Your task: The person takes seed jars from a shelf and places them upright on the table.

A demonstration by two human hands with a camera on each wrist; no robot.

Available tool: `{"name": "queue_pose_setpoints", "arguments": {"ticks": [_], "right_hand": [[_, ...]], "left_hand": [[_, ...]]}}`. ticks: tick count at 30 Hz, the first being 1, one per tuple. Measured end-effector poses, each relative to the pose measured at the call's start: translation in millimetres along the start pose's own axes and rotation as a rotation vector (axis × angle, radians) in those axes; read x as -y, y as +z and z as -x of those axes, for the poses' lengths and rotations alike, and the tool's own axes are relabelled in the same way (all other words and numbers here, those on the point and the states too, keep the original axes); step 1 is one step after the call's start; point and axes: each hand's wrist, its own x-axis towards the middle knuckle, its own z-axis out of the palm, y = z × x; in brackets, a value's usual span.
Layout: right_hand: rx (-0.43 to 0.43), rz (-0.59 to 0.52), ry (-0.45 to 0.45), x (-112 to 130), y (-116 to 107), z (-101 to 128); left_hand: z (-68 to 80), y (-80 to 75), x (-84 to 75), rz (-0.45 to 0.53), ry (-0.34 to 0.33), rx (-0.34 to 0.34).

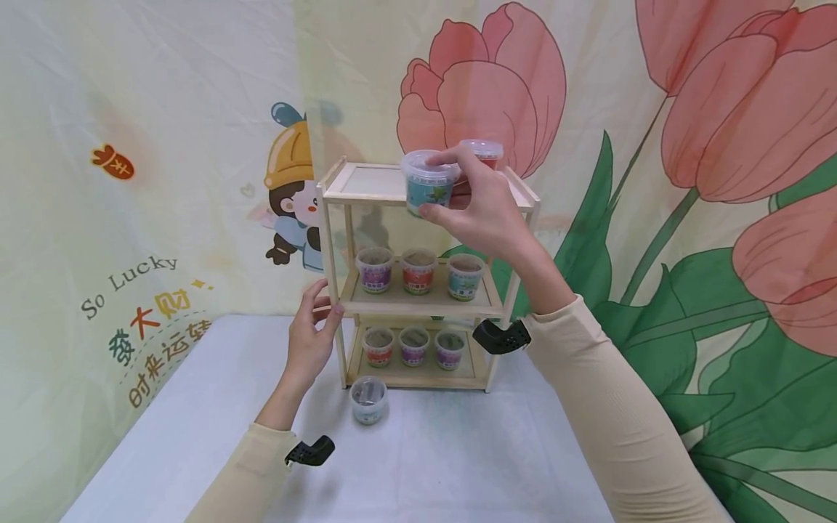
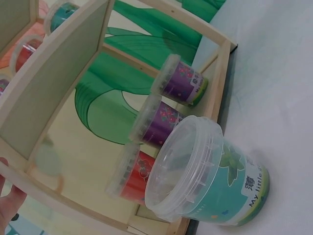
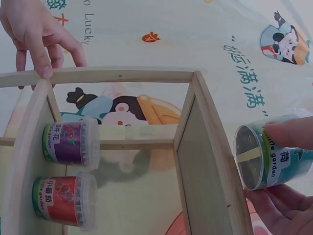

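Observation:
My right hand point(image 1: 487, 207) pinches a lidded teal plastic cup point(image 1: 428, 185) between thumb and fingers, at the front edge of the top tier of a small wooden shelf rack point(image 1: 418, 309). The right wrist view shows the see-through base of this cup point(image 3: 249, 156) beside the top board. My left hand point(image 1: 310, 334) holds the rack's left front post, thumb in front and fingers behind. On the top tier, a red-labelled cup point(image 1: 487, 163) stands partly hidden behind my right hand. The middle tier bears a purple cup point(image 1: 375, 276), a red cup point(image 1: 418, 277) and a teal cup point(image 1: 466, 282).
The bottom tier holds a red cup point(image 1: 378, 351) and two purple cups point(image 1: 414, 351). Another teal cup point(image 2: 234, 186) stands on the white-covered table point(image 1: 445, 465), before the rack's left front corner. A printed cloth with tulips point(image 1: 484, 94) hangs behind.

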Motion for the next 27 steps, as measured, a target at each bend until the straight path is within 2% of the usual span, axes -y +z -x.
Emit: {"name": "queue_pose_setpoints", "arguments": {"ticks": [4, 11, 17, 22, 27], "right_hand": [[-0.005, -0.010, -0.009, 0, 0, 3], [0.065, -0.016, 0.002, -8, 7, 17], [0.026, -0.025, 0.008, -19, 11, 31], [0.027, -0.021, -0.009, -22, 16, 39], [0.026, -0.025, 0.021, -27, 25, 48]], "left_hand": [[0.8, -0.6, -2.5, -0.003, 0.005, 0.004], [0.2, 0.9, -3.0, 0.005, 0.015, 0.004], [-0.8, 2.7, -2.8, -0.008, 0.031, 0.004], [0.6, 0.6, -2.7, -0.014, 0.028, -0.007], [1.0, 0.5, -1.4, -0.016, 0.024, -0.006]]}}
